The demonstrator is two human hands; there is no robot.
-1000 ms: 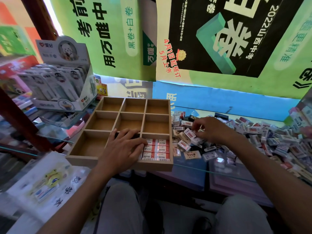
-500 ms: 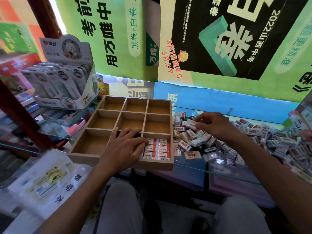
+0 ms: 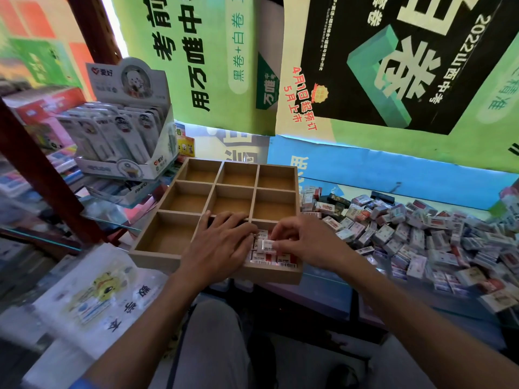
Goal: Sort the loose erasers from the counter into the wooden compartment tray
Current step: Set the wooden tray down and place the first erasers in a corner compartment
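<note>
Pinching a single white-wrapped eraser (image 3: 267, 245) between thumb and fingertips, the right hand (image 3: 304, 242) hovers right over the near right compartment of the wooden compartment tray (image 3: 157, 252), and that eraser sits just above the ones already packed in there! Directly under the pinch lie the sorted erasers (image 3: 280, 259), red and white labels showing, lined up flat in rows and filling that one cell. To the left of the grip, touching close, comes the left hand (image 3: 222, 248): fingers straight and spread flat, laid across the near middle compartment and its dividers, fingertips reaching up to the edge of the filled cell. It holds nothing, just presses down on the tray. Beyond the pinch, the other compartments show bare wood bottoms. Off to the right of the grip, well apart from the tray's wall, sprawls the big heap of loose erasers (image 3: 407, 234) across the glass counter (image 3: 337, 279), wrappers jumbled at every angle, some white, some red, a few dark ones at the far side. Away to the far left of both hands, a cardboard display box (image 3: 126, 122) of packaged stationery stands tilted back on the shelf. Behind everything hang green and black posters (image 3: 393, 66).
</note>
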